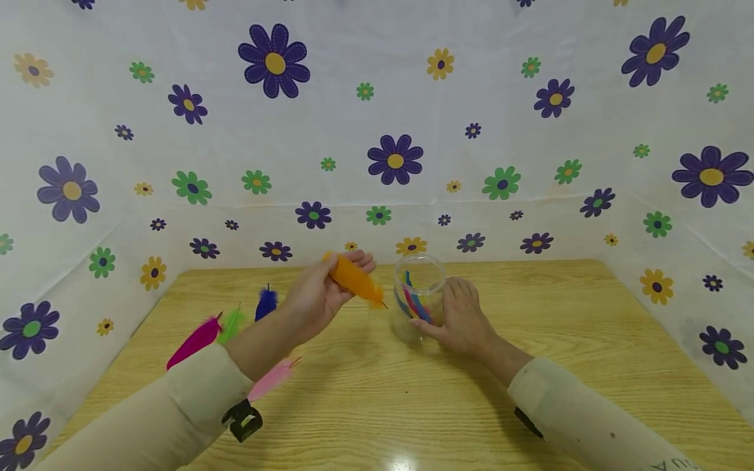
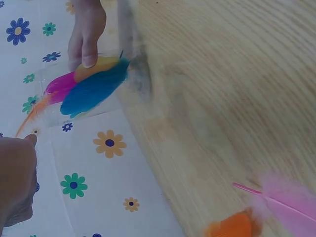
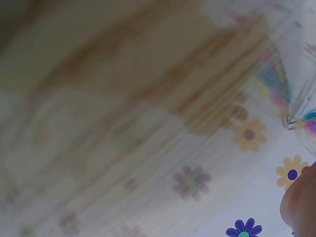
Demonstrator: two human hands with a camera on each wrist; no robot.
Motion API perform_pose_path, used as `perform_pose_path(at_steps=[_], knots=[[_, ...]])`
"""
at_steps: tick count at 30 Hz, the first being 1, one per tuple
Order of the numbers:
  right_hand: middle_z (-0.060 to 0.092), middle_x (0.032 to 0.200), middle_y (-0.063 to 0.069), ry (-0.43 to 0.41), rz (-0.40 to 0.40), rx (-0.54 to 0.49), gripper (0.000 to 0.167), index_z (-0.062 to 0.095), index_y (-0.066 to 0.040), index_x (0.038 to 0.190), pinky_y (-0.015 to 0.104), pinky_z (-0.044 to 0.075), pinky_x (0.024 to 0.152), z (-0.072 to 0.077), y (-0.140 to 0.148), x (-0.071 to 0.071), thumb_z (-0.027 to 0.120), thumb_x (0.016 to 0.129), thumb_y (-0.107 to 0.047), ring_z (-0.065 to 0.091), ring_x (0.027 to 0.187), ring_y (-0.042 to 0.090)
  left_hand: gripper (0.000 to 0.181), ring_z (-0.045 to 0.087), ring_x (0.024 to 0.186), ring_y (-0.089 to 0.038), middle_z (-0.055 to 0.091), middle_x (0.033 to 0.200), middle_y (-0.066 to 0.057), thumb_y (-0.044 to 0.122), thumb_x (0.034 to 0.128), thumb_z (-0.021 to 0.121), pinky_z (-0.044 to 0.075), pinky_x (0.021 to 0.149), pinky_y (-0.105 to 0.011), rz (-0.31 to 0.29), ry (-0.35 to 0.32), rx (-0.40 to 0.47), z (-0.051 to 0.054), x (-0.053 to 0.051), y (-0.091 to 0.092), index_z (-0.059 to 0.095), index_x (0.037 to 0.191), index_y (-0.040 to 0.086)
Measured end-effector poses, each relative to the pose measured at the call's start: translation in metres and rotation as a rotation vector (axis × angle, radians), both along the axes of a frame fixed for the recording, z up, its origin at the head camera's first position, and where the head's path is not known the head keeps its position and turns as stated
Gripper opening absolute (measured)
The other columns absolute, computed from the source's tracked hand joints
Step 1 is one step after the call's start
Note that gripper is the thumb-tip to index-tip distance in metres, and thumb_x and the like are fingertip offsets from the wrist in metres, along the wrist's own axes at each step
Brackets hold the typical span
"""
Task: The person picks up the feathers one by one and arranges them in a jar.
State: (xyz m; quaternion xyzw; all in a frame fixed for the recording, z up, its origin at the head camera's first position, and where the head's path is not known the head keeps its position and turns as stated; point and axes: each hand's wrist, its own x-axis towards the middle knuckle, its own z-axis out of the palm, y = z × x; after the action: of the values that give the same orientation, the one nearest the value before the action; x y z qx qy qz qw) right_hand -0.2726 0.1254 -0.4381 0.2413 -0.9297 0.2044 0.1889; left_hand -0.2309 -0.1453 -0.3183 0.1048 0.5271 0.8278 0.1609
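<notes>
In the head view, the left hand (image 1: 318, 297) has its grip pinching an orange feather (image 1: 355, 280) between thumb and fingers. The feather is bright orange and broad along its vane, with a fluffy base and a thin dark quill pointing down to the right. It is slanted above the tabletop (image 1: 365, 405), the quill tip just beside the wall of a clear jar (image 1: 403, 330). The right hand (image 1: 468, 320) wraps its grip around the jar, which stands upright, holding blue, pink and yellow feathers (image 1: 419, 306). On the tabletop to the left lie a magenta feather (image 1: 193, 341), a lime-green feather (image 1: 232, 324), a dark blue feather (image 1: 266, 304) and a pale pink feather (image 1: 272, 379) with a soft, downy edge.

In the left wrist view, the orange feather appears as a narrow, wispy strip between the left hand and the jar, overlapping the jar's outline. Through the clear wall, a wide teal-blue vane shows beside magenta and yellow. Below, a second orange feather (image 2: 232, 227) lies near the pale pink one.

In the right wrist view, much is blurred; part of a hand shows at the right edge, and its grip cannot be told here. Blue and magenta show in the jar above it.
</notes>
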Motion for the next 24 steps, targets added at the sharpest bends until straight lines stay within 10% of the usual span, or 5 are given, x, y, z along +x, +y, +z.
perform_pose_path(at_steps=[13,24], knots=[[0.051,0.099,0.010,-0.007,-0.007,0.010,0.074,0.051,0.003,0.114,0.050,0.030,0.109,0.001,0.001,-0.001,0.068,0.082,-0.062,0.047,0.104,0.030,0.054,0.040,0.145,-0.028,0.037,0.157,-0.017,0.031,0.1109,0.019,0.033,0.116,-0.040,0.026,0.023,0.071,0.027,-0.017,0.025,0.031,0.151,-0.004],[0.057,0.110,0.016,-0.017,0.008,-0.016,0.080,0.048,0.003,0.126,0.051,0.029,0.112,0.001,0.001,-0.001,0.070,0.082,-0.060,0.048,0.108,0.031,0.051,0.047,0.140,-0.029,0.045,0.151,-0.019,0.029,0.1113,0.024,0.035,0.115,-0.042,0.041,-0.016,0.059,0.028,-0.034,0.053,0.038,0.146,-0.005]])
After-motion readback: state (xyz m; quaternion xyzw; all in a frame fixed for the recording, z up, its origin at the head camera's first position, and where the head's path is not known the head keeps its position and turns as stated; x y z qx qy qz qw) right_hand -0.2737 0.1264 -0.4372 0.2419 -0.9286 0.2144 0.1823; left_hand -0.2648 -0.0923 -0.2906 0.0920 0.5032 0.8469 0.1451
